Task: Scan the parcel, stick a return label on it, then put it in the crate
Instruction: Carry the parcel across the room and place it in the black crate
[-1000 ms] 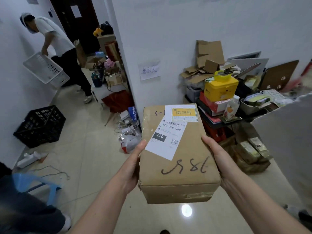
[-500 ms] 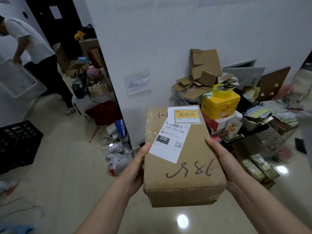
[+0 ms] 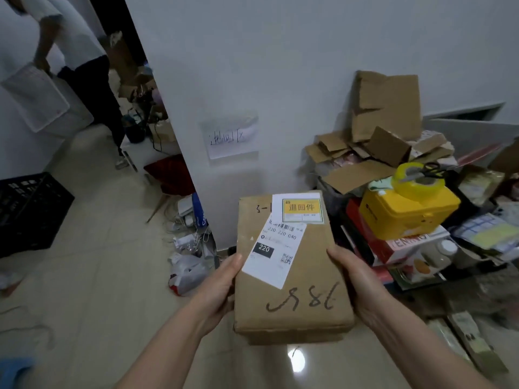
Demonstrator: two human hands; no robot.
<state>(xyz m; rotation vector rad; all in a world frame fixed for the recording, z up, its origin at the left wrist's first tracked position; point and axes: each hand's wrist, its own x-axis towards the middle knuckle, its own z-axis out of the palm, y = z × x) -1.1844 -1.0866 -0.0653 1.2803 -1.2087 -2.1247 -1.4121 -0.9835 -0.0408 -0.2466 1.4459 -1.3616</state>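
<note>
I see the left hand (image 3: pixel 222 287) and right hand (image 3: pixel 355 282) still grasping the cardboard parcel (image 3: pixel 289 270) by its sides, above the floor; since a moment ago the black crate (image 3: pixel 28 211) has slid further left, well apart

The view has swung rightward and closer to the white wall: the black crate (image 3: pixel 29 211) now sits at the left edge, farther from the parcel (image 3: pixel 292 265) than before. The other person (image 3: pixel 70 51) has shifted toward the upper left corner, head out of view, the white basket (image 3: pixel 35 96) lowered, it seems. The yellow box (image 3: pixel 407 211) appears nearer the parcel's right side.
</note>
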